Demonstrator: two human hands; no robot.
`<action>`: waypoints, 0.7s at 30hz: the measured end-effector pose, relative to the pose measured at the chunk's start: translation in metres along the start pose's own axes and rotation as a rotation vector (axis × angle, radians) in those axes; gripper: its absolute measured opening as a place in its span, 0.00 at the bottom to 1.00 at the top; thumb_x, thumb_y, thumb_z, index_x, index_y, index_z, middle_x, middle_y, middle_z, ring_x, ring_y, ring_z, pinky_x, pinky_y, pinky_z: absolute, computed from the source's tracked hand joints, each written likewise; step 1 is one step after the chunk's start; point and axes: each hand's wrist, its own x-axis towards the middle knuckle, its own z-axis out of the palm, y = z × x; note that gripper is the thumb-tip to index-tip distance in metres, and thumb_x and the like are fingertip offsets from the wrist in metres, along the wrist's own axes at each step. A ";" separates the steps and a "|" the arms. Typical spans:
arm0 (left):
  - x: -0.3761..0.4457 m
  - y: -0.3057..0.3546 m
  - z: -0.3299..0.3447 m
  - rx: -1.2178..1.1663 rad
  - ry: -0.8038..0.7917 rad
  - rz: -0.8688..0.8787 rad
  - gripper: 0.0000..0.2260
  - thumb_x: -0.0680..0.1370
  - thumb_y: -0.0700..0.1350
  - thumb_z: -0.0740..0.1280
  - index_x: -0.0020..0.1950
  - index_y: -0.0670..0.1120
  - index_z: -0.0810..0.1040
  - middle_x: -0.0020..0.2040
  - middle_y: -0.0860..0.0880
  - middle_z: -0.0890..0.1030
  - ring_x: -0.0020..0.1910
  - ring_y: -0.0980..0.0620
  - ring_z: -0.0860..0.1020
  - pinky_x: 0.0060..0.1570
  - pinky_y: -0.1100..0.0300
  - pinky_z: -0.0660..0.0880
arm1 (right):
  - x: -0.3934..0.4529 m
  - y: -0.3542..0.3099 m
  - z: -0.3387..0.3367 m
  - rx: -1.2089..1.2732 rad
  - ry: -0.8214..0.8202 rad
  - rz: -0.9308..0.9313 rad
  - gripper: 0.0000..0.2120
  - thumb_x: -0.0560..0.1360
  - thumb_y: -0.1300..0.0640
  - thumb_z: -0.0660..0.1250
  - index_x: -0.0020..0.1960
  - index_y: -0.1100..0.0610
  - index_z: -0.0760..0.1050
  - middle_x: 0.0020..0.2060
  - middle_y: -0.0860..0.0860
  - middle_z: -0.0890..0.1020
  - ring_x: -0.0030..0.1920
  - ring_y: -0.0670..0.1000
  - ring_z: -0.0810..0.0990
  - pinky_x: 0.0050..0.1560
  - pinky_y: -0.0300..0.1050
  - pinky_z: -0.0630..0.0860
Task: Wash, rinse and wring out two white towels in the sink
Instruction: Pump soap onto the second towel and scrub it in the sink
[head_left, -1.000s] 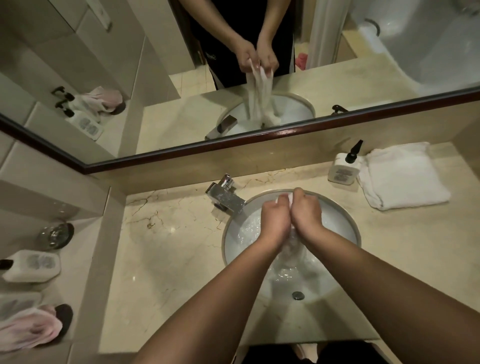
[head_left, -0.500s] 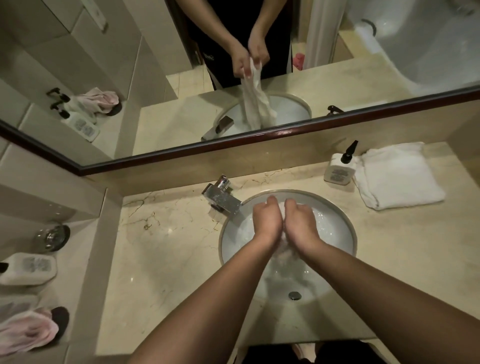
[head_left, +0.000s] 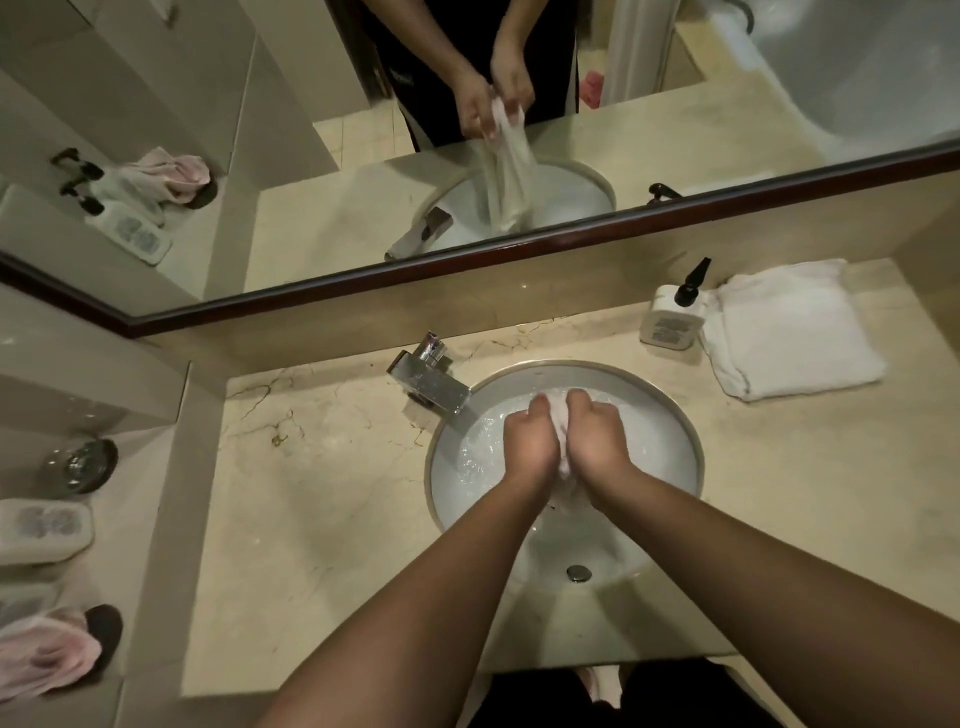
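White towel (head_left: 560, 423), wet and bunched, held upright between my two hands over the round sink (head_left: 685, 441). Its long axis runs vertically: the top tuft shows between my knuckles, the tail hangs toward the water below, as the mirror (head_left: 779, 104) reflection confirms. My left hand (head_left: 530, 447) and right hand (head_left: 597, 441) are side by side, fingers of each curled tightly round the cloth, neither nearer than the other. I judge this to be rubbing or squeezing, with wringing to follow as a twist about that vertical axis. Counts: two white towels, one in my grip and one folded towel (head_left: 789, 330) lying dry-looking on the counter (head_left: 337, 493) at far right, well apart from the basin; one pump bottle (head_left: 672, 319) touching its left edge; one faucet (head_left: 431, 379) at the basin's far-left rim; one drain (head_left: 578, 573) nearest me.
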 end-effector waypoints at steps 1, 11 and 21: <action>0.007 -0.004 -0.004 0.015 0.009 -0.021 0.18 0.84 0.52 0.57 0.43 0.43 0.77 0.39 0.44 0.81 0.40 0.46 0.79 0.43 0.57 0.73 | -0.001 0.008 0.001 0.002 -0.055 0.005 0.19 0.79 0.51 0.57 0.34 0.59 0.72 0.32 0.58 0.78 0.38 0.58 0.78 0.42 0.48 0.72; 0.091 -0.093 -0.056 0.454 0.168 -0.154 0.19 0.81 0.51 0.62 0.63 0.36 0.76 0.60 0.37 0.80 0.57 0.38 0.78 0.56 0.52 0.75 | 0.077 0.114 -0.045 -0.475 -0.042 0.191 0.19 0.78 0.52 0.66 0.54 0.70 0.77 0.49 0.63 0.80 0.54 0.63 0.79 0.47 0.46 0.71; 0.146 -0.166 -0.063 0.832 0.029 -0.264 0.22 0.72 0.42 0.71 0.64 0.39 0.73 0.61 0.42 0.78 0.61 0.41 0.77 0.53 0.57 0.72 | 0.151 0.166 -0.041 -0.831 -0.104 0.148 0.29 0.75 0.54 0.69 0.68 0.67 0.62 0.61 0.66 0.74 0.61 0.65 0.75 0.54 0.49 0.71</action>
